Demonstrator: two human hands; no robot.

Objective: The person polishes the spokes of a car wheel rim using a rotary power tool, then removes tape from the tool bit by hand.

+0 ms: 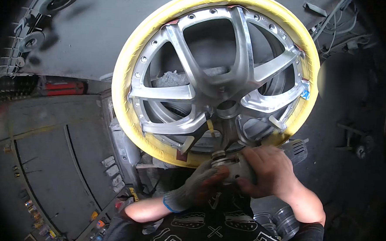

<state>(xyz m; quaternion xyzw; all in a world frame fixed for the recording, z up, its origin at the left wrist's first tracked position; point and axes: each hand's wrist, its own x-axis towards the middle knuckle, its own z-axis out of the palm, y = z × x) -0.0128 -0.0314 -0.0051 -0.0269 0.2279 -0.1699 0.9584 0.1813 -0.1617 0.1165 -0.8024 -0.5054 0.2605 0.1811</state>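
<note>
Fingers of the gloved left hand (198, 184) and the right hand (269, 170) are clamped around a power tool (233, 170) at the lower edge of a silvery wheel (214, 80) — yellow around its rim (124, 69) — its blurred tip (210, 125) seemingly near the spokes (161, 94).

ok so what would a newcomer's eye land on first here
The large silver metal wheel, ringed by a bright yellow band, dominates the upper middle. Near its lower edge, a grey-gloved left hand and bare right hand grip a grey power tool.
</note>
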